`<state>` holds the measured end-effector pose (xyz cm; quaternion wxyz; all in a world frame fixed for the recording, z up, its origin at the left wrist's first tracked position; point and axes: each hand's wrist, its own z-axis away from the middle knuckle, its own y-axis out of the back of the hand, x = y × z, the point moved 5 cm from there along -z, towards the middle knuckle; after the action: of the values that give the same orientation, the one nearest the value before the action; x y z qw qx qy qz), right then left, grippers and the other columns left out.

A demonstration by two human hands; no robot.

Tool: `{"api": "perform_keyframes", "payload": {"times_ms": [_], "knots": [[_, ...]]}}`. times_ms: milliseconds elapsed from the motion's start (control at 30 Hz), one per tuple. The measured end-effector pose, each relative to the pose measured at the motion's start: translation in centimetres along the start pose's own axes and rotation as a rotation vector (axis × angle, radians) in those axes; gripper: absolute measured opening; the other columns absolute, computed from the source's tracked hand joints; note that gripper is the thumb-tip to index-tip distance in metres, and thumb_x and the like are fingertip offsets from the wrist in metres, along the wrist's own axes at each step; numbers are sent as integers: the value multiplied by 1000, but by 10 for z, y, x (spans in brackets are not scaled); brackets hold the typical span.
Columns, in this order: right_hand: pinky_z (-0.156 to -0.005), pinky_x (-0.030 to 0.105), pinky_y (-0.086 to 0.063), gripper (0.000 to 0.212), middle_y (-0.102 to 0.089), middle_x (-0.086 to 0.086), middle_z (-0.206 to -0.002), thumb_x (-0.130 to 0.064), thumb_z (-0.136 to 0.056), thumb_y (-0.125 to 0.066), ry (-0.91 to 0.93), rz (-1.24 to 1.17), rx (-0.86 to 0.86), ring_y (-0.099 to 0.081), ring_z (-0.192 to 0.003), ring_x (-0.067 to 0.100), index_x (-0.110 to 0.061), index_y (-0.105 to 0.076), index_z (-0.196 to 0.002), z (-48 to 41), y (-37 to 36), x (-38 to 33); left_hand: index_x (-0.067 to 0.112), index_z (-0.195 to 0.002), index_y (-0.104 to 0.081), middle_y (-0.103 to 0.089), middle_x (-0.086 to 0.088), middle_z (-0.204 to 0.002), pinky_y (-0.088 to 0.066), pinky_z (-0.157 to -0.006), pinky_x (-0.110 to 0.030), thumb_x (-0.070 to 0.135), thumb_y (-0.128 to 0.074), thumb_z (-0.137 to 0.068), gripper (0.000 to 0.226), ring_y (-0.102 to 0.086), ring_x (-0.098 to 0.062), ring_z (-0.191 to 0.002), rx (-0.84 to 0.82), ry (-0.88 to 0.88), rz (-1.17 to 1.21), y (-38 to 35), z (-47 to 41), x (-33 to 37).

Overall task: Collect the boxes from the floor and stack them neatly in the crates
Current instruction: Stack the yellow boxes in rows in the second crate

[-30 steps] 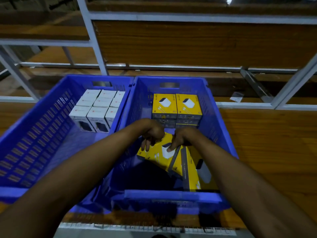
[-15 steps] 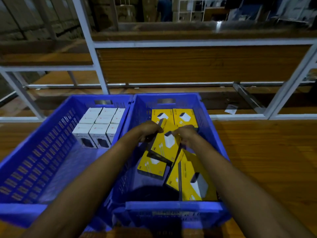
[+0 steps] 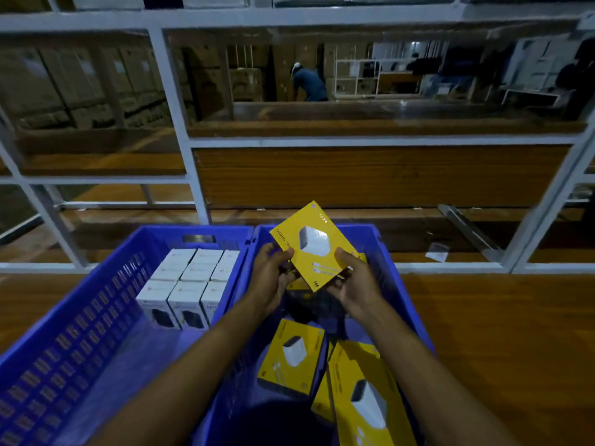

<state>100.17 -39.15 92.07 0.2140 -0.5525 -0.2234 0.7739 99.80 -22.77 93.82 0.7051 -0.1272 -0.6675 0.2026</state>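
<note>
Sorting is judged partly done. White boxes [image 3: 190,278] are packed upright in tidy rows at the far end of the left crate [image 3: 80,333], whose near end is bare. One yellow box [image 3: 314,244] is held tilted above the far end of the right crate [image 3: 399,284], clamped between both hands: the left hand [image 3: 269,278] is closed on its left corner with the thumb on the printed face, the right hand [image 3: 352,278] is closed on its lower right edge. Two more yellow boxes are seen loose on the floor of the right crate, one lying flat [image 3: 291,357], the other [image 3: 363,400] lying askew beside it and overlapping a further yellow edge; these are judged not yet stacked. Yellow slivers are glimpsed under the held box, but whether a neat stack stands there cannot be told, as box and hands cover it. The floor on which any remaining boxes might lie is not shown, so the count left to collect is unknown. Near edges of both crates are cut off by the frame. Small print on the boxes cannot be read. A person [image 3: 306,82] and dim cartons are made out beyond the white racking [image 3: 180,146], blurred.
</note>
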Motion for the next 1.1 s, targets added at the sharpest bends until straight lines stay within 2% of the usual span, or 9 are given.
{"api": "perform_keyframes", "payload": {"times_ms": [133, 233, 333, 467, 567, 733, 867, 967, 1100], "knots": [[-74, 51, -59, 39, -68, 14, -124, -4, -92, -63, 21, 39, -71, -66, -109, 38, -12, -59, -129, -1, -7, 6, 7, -136, -42, -62, -22, -119, -59, -65, -41, 1, -54, -96, 42, -67, -36, -96, 26, -29, 36, 5, -3, 0], [-85, 60, -55, 44, -68, 12, -125, -1, -90, -64, 32, 82, -84, -64, -113, 39, -15, -58, -131, -6, -5, 3, 11, -139, -39, -64, -20, -120, -58, -81, -51, -5, -56, -91, 53, -63, -41, -109, 35, -53, 23, 8, -5, 1], [-74, 49, -59, 38, -70, 10, -121, -5, -92, -64, 61, 113, -84, -66, -110, 35, -17, -60, -128, -4, -4, -4, 18, -138, -40, -67, -15, -117, -58, -82, -48, -5, -57, -90, 56, -66, -36, -105, 25, -120, -69, 10, -4, 6], [-72, 42, -59, 31, -70, 11, -121, -14, -94, -63, 74, 146, -77, -67, -109, 31, -17, -61, -125, -2, -1, -13, 25, -123, -51, -69, -11, -112, -59, -72, -35, 2, -61, -91, 41, -68, -27, -98, -8, -273, -227, 2, 3, 16], [-68, 38, -59, 27, -71, 12, -119, -14, -96, -60, 79, 159, -75, -69, -102, 28, -15, -62, -123, -1, 1, -17, 28, -119, -52, -69, -10, -107, -58, -65, -31, 3, -62, -91, 40, -70, -19, -86, -17, -314, -257, -2, 5, 16], [-76, 44, -60, 29, -72, 11, -118, -11, -94, -62, 82, 153, -88, -69, -106, 31, -15, -62, -123, -2, 1, -18, 22, -147, -35, -68, -9, -112, -58, -64, -30, 4, -61, -91, 64, -71, -19, -87, -5, -257, -233, 0, 1, 12], [-81, 47, -59, 32, -71, 11, -120, -11, -93, -64, 75, 158, -86, -67, -110, 33, -14, -61, -125, -4, 1, -17, 21, -150, -33, -69, -8, -114, -59, -71, -34, 6, -61, -91, 67, -71, -19, -93, -10, -247, -234, 1, 1, 11], [-84, 49, -58, 33, -71, 11, -120, -11, -94, -64, 71, 160, -98, -67, -111, 33, -14, -61, -126, -5, 2, -18, 19, -146, -38, -69, -4, -112, -59, -70, -31, 4, -61, -91, 61, -71, -17, -92, -25, -282, -240, 0, 1, 12], [-82, 47, -59, 35, -71, 9, -121, -12, -93, -64, 78, 178, -99, -66, -112, 32, -16, -60, -127, -6, 3, -20, 29, -125, -50, -69, -6, -109, -58, -66, -30, 2, -61, -92, 44, -70, -21, -92, -24, -314, -274, -2, 3, 14]]}}
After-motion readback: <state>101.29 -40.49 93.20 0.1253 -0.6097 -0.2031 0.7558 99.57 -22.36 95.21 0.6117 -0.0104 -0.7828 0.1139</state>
